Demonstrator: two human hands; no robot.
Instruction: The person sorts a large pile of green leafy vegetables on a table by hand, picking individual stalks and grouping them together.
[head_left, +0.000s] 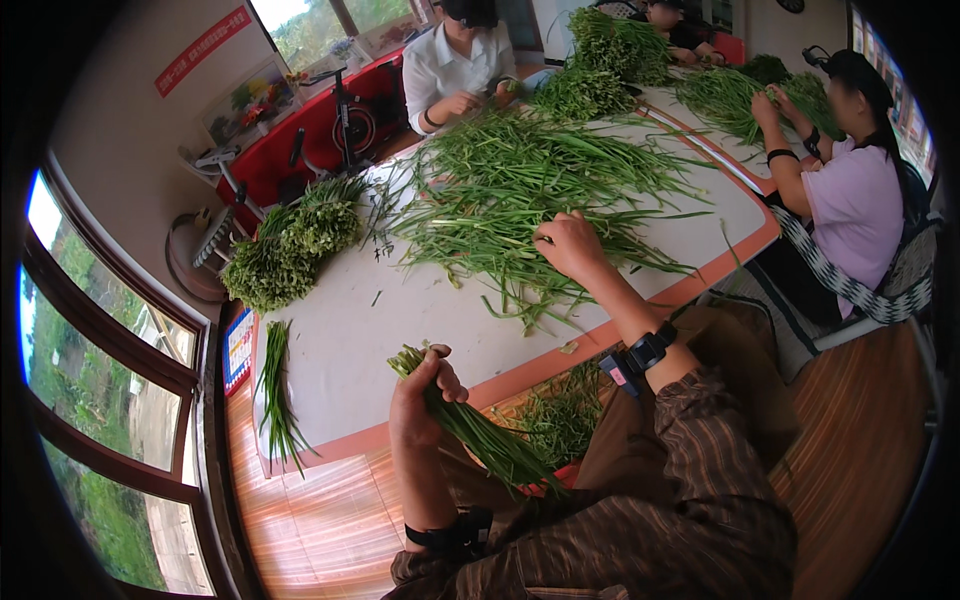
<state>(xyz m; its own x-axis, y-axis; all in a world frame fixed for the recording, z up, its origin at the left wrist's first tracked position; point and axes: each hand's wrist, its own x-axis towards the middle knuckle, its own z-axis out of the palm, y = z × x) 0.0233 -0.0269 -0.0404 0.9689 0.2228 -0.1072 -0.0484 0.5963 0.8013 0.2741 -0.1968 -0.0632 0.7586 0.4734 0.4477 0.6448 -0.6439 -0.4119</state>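
My left hand (421, 397) grips a bundle of long green stalks (491, 442), held just off the table's near edge with its cut ends up and its tips hanging down to the right. Reaching over the table, my right hand (571, 246) has bent fingers at the near side of a large loose heap of green stalks (517, 176); whether it pinches any stalk cannot be told. A small bunch of stalks (277, 390) lies by the table's left end. Behind it are thick bundles with pale, budded ends (292, 247).
The white table (375, 330) has a salmon-coloured border. Below its near edge, cut greens (559, 416) lie in a red container. One person (457, 67) stands across the table, another (847, 172) sits at the right handling stalks, and a third is at the far end. More bundles (615, 52) stand at the back.
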